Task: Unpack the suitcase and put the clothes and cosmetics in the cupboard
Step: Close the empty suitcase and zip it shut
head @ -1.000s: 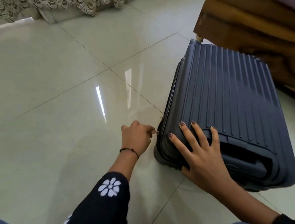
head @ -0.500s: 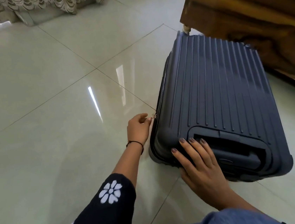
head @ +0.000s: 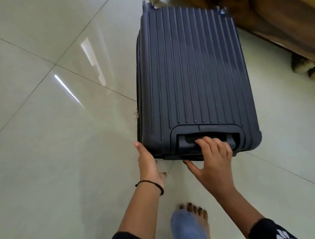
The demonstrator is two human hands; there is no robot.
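The suitcase (head: 192, 72) lies flat on the floor (head: 48, 151), ribbed shell uppermost and closed, just beside the wooden furniture (head: 258, 9). It has turned from half a second ago: its handle end now faces the person squarely. The right hand (head: 214, 160), previously spread flat on the shell, now has its fingers curled into the recessed handle (head: 191, 145), thumb spread below the end. The left hand (head: 148, 163) has released the zip pull (head: 137, 115), which now stands free on the left side, and rests against the near-left corner with its thumb straight. Its fingers are hidden, so it cannot be determined whether they hook under the edge. Judgement: the zip work is interrupted. The case is being repositioned, probably to reach the rest of the zip run. No unpacking has begun.
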